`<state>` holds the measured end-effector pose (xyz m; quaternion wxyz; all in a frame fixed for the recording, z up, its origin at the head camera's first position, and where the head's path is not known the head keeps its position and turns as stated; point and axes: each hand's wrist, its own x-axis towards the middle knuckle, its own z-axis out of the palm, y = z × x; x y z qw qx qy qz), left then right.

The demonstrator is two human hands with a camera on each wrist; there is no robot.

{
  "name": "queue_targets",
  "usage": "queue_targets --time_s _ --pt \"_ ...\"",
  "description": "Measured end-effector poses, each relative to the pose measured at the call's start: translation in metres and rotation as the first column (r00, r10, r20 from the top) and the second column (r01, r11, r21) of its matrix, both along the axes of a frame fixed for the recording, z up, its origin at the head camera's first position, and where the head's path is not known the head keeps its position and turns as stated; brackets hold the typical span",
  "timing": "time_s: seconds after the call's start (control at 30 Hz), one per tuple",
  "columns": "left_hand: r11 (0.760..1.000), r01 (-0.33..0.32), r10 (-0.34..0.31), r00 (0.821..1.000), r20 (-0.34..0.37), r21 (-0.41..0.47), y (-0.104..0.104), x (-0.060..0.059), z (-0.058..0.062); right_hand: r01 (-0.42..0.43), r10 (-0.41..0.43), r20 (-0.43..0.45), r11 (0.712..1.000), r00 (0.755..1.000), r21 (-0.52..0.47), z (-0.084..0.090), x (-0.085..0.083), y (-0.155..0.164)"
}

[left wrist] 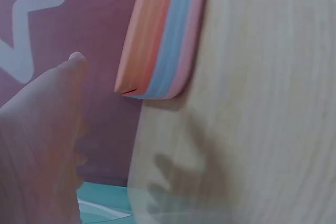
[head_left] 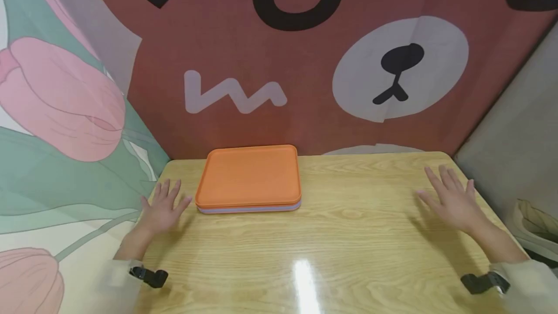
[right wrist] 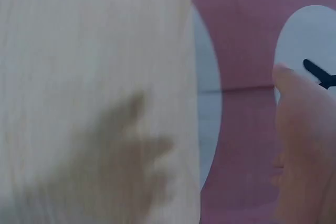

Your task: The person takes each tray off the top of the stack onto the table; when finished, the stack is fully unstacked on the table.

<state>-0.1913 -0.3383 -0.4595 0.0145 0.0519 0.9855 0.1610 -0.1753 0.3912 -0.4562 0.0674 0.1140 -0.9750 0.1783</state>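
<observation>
From my remote seat, left to right: my left hand hovers flat over the wooden table, fingers spread and relaxed, holding nothing, just beside the left edge of a stack of trays. The stack sits at the back of the table against the bear-print backdrop, orange tray on top; the left wrist view shows 3 colours in its edge: orange, blue and pink. Well apart, near the table's right side, my right hand is likewise open and flat, gripping nothing, its shadow falling on the wood below. I judge this the approach, with no tray yet touched. The next move, as I read it, calls for bringing the left fingers under or against the top tray's rim, with the right hand crossing in to steady the far side.
</observation>
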Motion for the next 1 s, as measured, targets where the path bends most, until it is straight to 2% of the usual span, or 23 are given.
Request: queue_targets --time_s 0.1,0.17,0.27,0.33,0.5,0.53,0.67,0.73,0.8,0.87,0.93,1.0 --pt "0.996 0.003 -0.002 1.0 -0.015 0.087 -0.007 -0.004 0.006 -0.044 0.044 -0.004 0.991 0.999 -0.128 0.007 -0.004 -0.011" --pt "0.984 0.012 -0.009 1.0 -0.018 0.179 -0.011 -0.008 0.01 -0.075 0.078 0.005 0.976 0.997 -0.204 0.013 -0.009 -0.022" --pt "0.94 0.008 -0.009 1.0 0.002 0.341 -0.013 -0.011 0.017 -0.112 0.12 0.013 0.951 0.993 -0.288 0.02 -0.018 -0.042" --pt "0.909 -0.007 -0.007 0.999 0.033 0.417 -0.011 -0.012 0.022 -0.132 0.15 0.028 0.931 0.988 -0.341 0.023 -0.025 -0.056" --pt "0.859 -0.036 -0.014 0.995 0.094 0.51 -0.007 -0.018 0.024 -0.121 0.192 0.106 0.875 0.976 -0.469 0.024 -0.042 -0.094" --pt "0.842 -0.043 -0.015 0.995 0.103 0.538 -0.006 -0.019 0.023 -0.112 0.198 0.125 0.861 0.972 -0.496 0.023 -0.045 -0.102" --pt "0.761 -0.102 0.003 0.988 0.153 0.641 -0.003 -0.026 0.014 -0.102 0.239 0.149 0.788 0.959 -0.607 0.012 -0.059 -0.139" --pt "0.704 -0.136 0.011 0.984 0.18 0.697 0.0 -0.029 0.008 -0.094 0.261 0.156 0.74 0.953 -0.666 0.004 -0.065 -0.158" --pt "0.659 -0.166 0.017 0.978 0.206 0.733 0.003 -0.032 0.0 -0.083 0.283 0.163 0.69 0.945 -0.719 -0.003 -0.069 -0.175" --pt "0.624 -0.178 0.011 0.976 0.22 0.76 0.005 -0.035 -0.007 -0.068 0.306 0.17 0.638 0.937 -0.767 -0.011 -0.072 -0.19" --pt "0.608 -0.183 0.01 0.975 0.223 0.773 0.008 -0.037 -0.013 -0.057 0.325 0.174 0.595 0.93 -0.802 -0.019 -0.073 -0.203" --pt "0.609 -0.181 0.008 0.975 0.223 0.772 0.01 -0.037 -0.018 -0.045 0.334 0.178 0.564 0.925 -0.825 -0.027 -0.075 -0.214"
